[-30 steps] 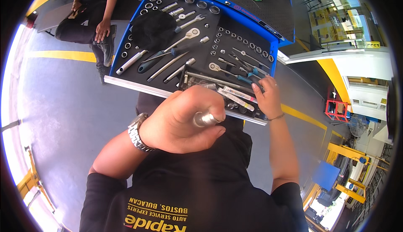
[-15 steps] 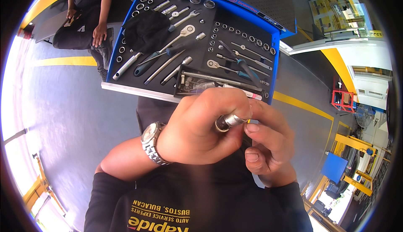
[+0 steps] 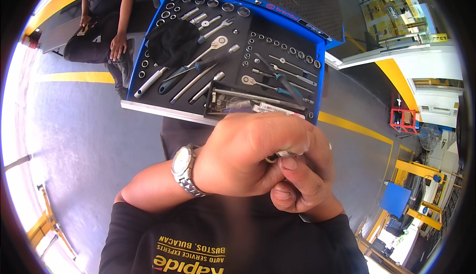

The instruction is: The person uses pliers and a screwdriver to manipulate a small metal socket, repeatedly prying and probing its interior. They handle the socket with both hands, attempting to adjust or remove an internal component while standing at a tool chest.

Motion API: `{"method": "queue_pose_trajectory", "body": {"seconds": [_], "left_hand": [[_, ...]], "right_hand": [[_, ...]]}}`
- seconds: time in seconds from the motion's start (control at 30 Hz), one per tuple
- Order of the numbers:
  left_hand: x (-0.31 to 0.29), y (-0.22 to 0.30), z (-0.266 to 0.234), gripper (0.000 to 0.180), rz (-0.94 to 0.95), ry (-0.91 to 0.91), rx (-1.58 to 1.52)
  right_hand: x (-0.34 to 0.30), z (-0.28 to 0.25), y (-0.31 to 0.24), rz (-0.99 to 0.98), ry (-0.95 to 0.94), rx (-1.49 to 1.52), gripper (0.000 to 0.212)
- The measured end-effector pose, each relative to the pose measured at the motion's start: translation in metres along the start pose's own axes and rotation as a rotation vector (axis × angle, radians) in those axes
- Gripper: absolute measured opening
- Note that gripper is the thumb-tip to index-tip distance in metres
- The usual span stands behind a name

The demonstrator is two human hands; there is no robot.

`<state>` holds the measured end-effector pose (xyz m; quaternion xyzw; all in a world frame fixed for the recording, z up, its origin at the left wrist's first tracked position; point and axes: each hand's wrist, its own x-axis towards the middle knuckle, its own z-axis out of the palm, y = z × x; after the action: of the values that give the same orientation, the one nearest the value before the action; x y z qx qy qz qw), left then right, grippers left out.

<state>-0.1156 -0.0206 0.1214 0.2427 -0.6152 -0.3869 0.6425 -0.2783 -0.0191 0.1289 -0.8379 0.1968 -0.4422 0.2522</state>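
Note:
My left hand [image 3: 243, 155], with a metal watch [image 3: 183, 165] at the wrist, is closed around a small knurled metal cylinder [image 3: 283, 153]. Only a sliver of it shows between the fingers, so its exact kind is hidden. Fingers of my right hand [image 3: 310, 182] press together against the same piece, thumb and forefinger at its end. Both hands are raised in front of the open tool drawer [image 3: 230, 70], touching each other.
Sockets, ratchets [image 3: 218, 42] and screwdrivers lie in the blue-framed drawer beside a black cloth [image 3: 173, 43]. A narrow black tray [image 3: 209, 106] holds small parts along its front. At far left a person [image 3: 99, 36] sits. A yellow line [image 3: 357, 127] crosses the grey floor.
My right hand has moved left, closer against my left hand. Its fingers now cover most of the knurled cylinder, and the small yellow bit seen at its end is hidden.

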Motion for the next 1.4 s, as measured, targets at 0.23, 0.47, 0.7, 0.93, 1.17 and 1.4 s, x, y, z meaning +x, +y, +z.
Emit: {"method": "queue_pose_trajectory", "body": {"seconds": [0.23,0.47,0.7,0.93,1.17,1.4], "left_hand": [[0.004,0.004,0.007,0.027,0.063,0.018,-0.01],[0.003,-0.007,0.006,0.035,0.153,-0.079,0.147],[0.006,-0.002,0.005,0.046,0.039,-0.197,0.071],[0.005,0.002,-0.004,0.053,0.049,-0.3,-0.067],[0.004,0.007,-0.003,0.048,0.018,-0.286,-0.151],[0.005,0.007,-0.005,0.042,0.072,-0.236,-0.041]], "right_hand": [[0.003,-0.007,-0.006,-0.031,-0.036,-0.051,0.035],[0.009,-0.007,-0.005,0.171,0.197,0.469,0.049],[0.021,-0.019,0.0,0.096,0.137,0.296,0.049],[0.025,-0.027,0.002,0.03,0.097,0.273,0.042],[0.024,-0.024,-0.004,0.092,0.093,0.347,0.04],[0.024,-0.01,0.002,0.125,0.201,0.576,0.043]]}}
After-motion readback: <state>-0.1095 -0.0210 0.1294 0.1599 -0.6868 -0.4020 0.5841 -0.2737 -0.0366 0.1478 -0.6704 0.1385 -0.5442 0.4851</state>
